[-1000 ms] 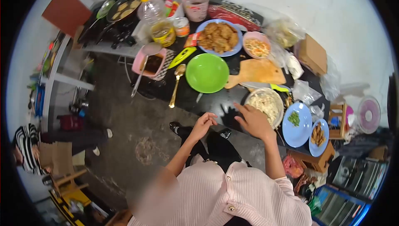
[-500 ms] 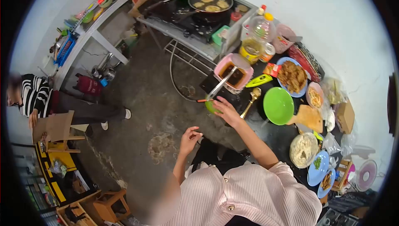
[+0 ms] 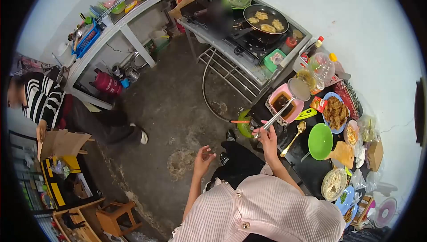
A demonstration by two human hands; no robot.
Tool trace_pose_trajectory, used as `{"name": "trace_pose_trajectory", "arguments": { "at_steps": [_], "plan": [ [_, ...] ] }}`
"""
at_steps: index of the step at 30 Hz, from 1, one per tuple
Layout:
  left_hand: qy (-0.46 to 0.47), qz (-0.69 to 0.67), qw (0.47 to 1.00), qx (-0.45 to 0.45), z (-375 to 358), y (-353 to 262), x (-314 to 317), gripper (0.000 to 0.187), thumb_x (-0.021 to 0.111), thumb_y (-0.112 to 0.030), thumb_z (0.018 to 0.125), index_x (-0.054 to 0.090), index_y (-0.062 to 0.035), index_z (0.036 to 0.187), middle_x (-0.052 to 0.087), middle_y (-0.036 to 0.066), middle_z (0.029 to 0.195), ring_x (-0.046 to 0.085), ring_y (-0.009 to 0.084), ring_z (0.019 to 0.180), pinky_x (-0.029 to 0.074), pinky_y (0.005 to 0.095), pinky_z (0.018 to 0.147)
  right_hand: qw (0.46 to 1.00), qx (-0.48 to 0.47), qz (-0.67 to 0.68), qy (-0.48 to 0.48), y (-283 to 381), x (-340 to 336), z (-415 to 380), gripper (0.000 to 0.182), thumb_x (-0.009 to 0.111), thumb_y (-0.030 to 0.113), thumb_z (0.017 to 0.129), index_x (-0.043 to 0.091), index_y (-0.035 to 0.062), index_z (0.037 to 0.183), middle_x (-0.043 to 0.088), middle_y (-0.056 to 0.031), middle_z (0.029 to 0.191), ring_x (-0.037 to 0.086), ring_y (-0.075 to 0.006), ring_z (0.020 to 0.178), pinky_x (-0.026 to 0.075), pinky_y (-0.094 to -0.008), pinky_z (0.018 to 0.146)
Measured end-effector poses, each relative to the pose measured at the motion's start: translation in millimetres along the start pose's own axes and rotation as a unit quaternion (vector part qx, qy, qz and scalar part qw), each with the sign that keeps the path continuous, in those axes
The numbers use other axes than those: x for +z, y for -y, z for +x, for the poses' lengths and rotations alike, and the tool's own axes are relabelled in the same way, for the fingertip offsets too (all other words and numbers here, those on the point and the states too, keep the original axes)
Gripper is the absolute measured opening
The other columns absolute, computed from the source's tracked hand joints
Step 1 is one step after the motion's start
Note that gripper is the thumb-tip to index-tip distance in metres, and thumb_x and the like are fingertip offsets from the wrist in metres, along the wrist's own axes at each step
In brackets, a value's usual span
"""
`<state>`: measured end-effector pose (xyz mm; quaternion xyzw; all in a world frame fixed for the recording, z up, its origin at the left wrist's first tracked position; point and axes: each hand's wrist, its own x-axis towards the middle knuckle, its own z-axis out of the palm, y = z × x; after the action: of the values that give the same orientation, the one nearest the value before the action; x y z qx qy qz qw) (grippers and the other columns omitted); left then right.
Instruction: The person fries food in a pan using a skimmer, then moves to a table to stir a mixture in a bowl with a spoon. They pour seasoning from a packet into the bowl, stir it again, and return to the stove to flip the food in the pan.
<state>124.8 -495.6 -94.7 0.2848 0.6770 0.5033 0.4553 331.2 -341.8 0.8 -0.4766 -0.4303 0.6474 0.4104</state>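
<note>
My right hand (image 3: 268,142) is closed on the handle of a long metal skimmer (image 3: 299,89), whose round mesh head rests over a pink basin (image 3: 299,111) of dark sauce. My left hand (image 3: 204,160) hangs over the floor with loosely bent fingers, thumb apart, holding nothing. A golden spoon (image 3: 293,139) lies on the black table right of my right hand, near a green bowl (image 3: 320,142) and a yellow-green handled tool (image 3: 306,114). On the stove, a frying pan (image 3: 266,19) holds several pale fritters (image 3: 267,28).
A plate of fried pieces (image 3: 336,112), a cutting board (image 3: 342,154) and a bowl of white mixture (image 3: 334,184) stand along the table. Below its edge is a green tub (image 3: 243,124), with a gas hose (image 3: 205,86) nearby. A person in stripes (image 3: 42,93) holds cardboard at left.
My right hand has closed on the skimmer's handle end, where it was reaching before. The view has turned, so the stove and table appear further right. My left hand remains free.
</note>
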Motion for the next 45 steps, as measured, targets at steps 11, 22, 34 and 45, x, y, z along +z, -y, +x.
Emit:
{"name": "trace_pose_trajectory", "arguments": {
  "at_steps": [11,22,34,45],
  "plan": [
    [0.176,-0.085,0.98,0.027,135,-53,-15,0.04,0.054,-0.01,0.085,0.04,-0.004,0.121,0.053,0.009,0.113,0.049,0.0149,0.103,0.039,0.0282,0.088,0.99,-0.103,0.087,-0.045,75,48,118,0.036,0.027,0.042,0.093,0.036,0.0116,0.076,0.028,0.0039,0.061,0.024,-0.0051,0.053,0.018,-0.0207,0.045],
    [0.298,-0.006,0.952,0.073,304,-206,40,0.052,0.052,-0.008,0.085,0.027,-0.0043,0.13,0.038,0.012,0.126,0.047,0.0203,0.107,0.039,0.0303,0.09,0.858,-0.19,-0.435,-0.194,163,12,320,0.029,0.045,0.029,0.088,0.055,0.0027,0.094,0.057,-0.0206,0.071,0.057,-0.0371,0.074,0.043,-0.0393,0.063],
    [0.262,-0.124,0.957,0.026,377,-249,85,0.062,0.054,-0.016,0.086,0.018,-0.0024,0.135,0.031,0.012,0.132,0.047,0.0187,0.109,0.04,0.0281,0.088,0.756,-0.234,-0.579,-0.196,165,26,380,0.021,0.052,0.025,0.08,0.064,0.0136,0.094,0.061,-0.0164,0.072,0.059,-0.0336,0.067,0.048,-0.0412,0.061],
    [0.286,-0.155,0.944,-0.056,383,-263,92,0.059,0.053,-0.01,0.084,0.022,-0.0032,0.133,0.038,0.01,0.123,0.048,0.0232,0.11,0.041,0.0335,0.09,0.774,-0.249,-0.532,-0.236,187,14,381,0.022,0.053,0.024,0.08,0.064,0.0109,0.093,0.062,-0.0133,0.076,0.06,-0.0307,0.07,0.047,-0.0389,0.061]
  ]
}}
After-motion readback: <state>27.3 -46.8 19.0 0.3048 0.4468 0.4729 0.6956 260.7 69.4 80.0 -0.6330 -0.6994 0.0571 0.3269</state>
